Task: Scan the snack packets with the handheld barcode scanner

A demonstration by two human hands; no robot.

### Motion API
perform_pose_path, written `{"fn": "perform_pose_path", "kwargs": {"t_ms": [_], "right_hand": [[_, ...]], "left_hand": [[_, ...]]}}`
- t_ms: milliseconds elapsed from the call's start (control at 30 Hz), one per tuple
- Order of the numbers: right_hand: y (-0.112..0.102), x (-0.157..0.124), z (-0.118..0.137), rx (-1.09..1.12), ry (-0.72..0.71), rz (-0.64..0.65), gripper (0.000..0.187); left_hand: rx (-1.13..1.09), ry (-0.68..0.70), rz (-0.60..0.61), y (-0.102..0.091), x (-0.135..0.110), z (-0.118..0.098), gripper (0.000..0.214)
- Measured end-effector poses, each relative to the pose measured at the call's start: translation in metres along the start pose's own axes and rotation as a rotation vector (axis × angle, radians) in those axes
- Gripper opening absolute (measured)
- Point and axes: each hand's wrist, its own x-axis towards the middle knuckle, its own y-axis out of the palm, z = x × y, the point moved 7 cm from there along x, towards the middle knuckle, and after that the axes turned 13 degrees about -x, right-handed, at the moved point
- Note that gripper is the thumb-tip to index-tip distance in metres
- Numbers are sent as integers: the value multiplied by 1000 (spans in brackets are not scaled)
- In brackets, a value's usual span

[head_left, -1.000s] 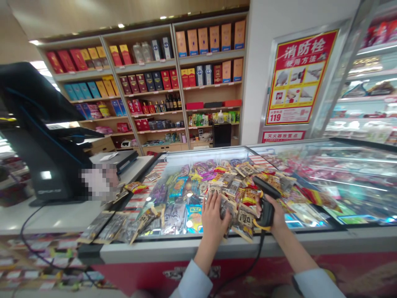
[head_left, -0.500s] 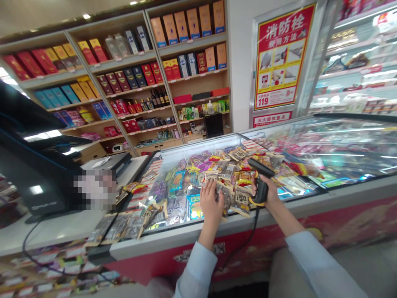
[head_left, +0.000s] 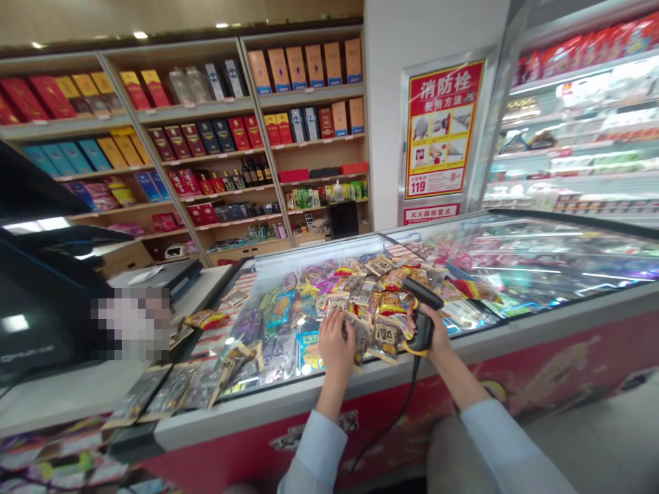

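My right hand (head_left: 437, 334) is wrapped round the handle of a black and yellow barcode scanner (head_left: 423, 322), whose cord hangs down over the front of the glass-topped chest freezer (head_left: 303, 379). The scanner's head is over a pile of small snack packets on the glass. My left hand (head_left: 337, 346) lies at the near edge of the pile with its fingers bent over a beige snack packet (head_left: 337, 302), which they partly hide. Between my hands rests another snack packet (head_left: 385, 337) with dark lettering, close to the scanner.
Several clear-fronted packets (head_left: 169, 391) lie at the freezer's left end. A black checkout terminal (head_left: 41, 295) stands on the white counter (head_left: 66, 394) at left. Behind are shelves of boxes (head_left: 309, 96), a red fire hydrant sign (head_left: 443, 130) and a lit display shelf (head_left: 576, 151).
The camera view has tilted and shifted, so the freezer appears lower and hands sit further left. Both hands keep nearly the same place over the packets; the scanner stays in my right hand.
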Motion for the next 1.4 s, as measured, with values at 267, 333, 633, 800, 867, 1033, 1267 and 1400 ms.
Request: {"fn": "perform_pose_path", "kwargs": {"t_ms": [267,333,633,800,867,1033,1267,1400], "right_hand": [[6,-1,-1,-51,11,20,20],[15,-2,3,-72,8,34,20],[104,-7,-16,-37,47,171,19],[168,-22,-64,-20,151,308,20],[190,-27,-81,-15,182,347,20],[231,-33,-115,11,234,404,20],[261,-35,-153,-4,283,443,22],[263,-42,-162,-30,309,479,21]], "left_hand": [[-94,-114,-27,-10,5,8,23],[-104,-116,-41,-22,9,10,24],[-14,-135,-207,-125,23,44,36],[108,-198,-266,-184,18,86,36],[154,-241,-261,-206,15,106,37],[196,-326,-113,-246,10,152,35],[310,-305,232,-247,-8,167,65],[421,-311,325,-239,-11,173,60]]}}
